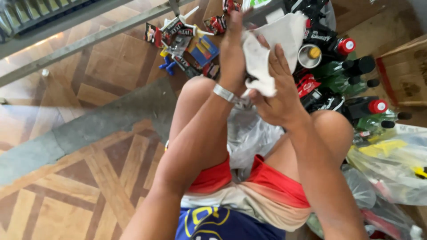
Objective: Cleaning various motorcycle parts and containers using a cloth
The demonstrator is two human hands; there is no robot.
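Both my left hand (231, 53) and right hand (278, 95) clutch white cloth (271, 44) closed; loose corner could snag bottles (356, 75) beside it.

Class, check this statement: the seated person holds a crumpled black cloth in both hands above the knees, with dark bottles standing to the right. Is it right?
Not quite. The head view shows that the crumpled cloth is white, not black. Both the left hand and the right hand grip it above the knees, with dark bottles to the right.
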